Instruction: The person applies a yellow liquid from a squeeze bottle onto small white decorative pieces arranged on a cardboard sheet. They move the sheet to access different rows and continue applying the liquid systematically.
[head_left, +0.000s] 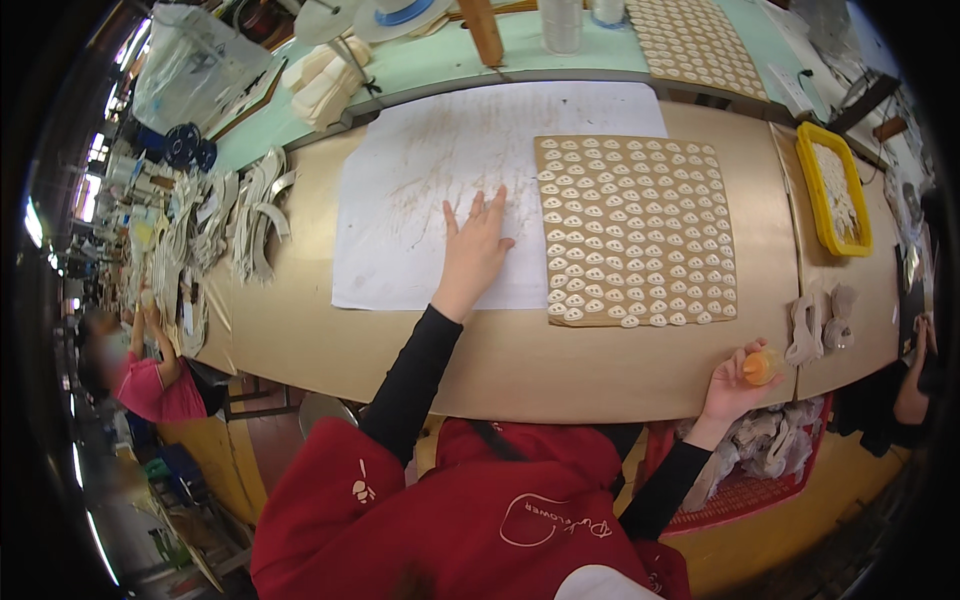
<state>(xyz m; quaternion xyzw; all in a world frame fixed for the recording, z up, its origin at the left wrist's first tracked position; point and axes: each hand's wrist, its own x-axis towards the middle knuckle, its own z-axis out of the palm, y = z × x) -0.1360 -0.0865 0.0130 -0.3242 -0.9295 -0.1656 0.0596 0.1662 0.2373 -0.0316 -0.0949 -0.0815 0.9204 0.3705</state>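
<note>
Two hands out over the tan worktop (480,380), well apart. Left hand (480,245) palm down, fingers spread, over the white sheet (400,270), just beside the board's left edge; probably laid there to steady the paper. Can't tell firm pressing from light resting. Right hand (733,385) at the worktop's near edge, toward the right corner, fingers curled around a small bottle (762,367) with an orange tip; likely kept off to the side so as not to drip on sheet or board.

Brown board (603,315) lapping over the sheet's right side, short of the worktop's near edge; small white pieces (640,239) on it in close rows, apparently spaced for easy access to each. Yellow basket (812,190) near the worktop's right edge, presumably for right-side reach; pale contents too small to sort out. Curved pale strips (255,220) heaped toward the left edge, likely parked out of the way.

Hidden: sheet's right part under the board, left palm, far side of the bottle, fill level too. Brownish marks on the sheet, origin unclear. Red crate (765,505) below the near edge, partly behind the right sleeve. Pink-clad co-worker (160,390) at left, blurred; another at right (910,390), cut off by the dark rim.
</note>
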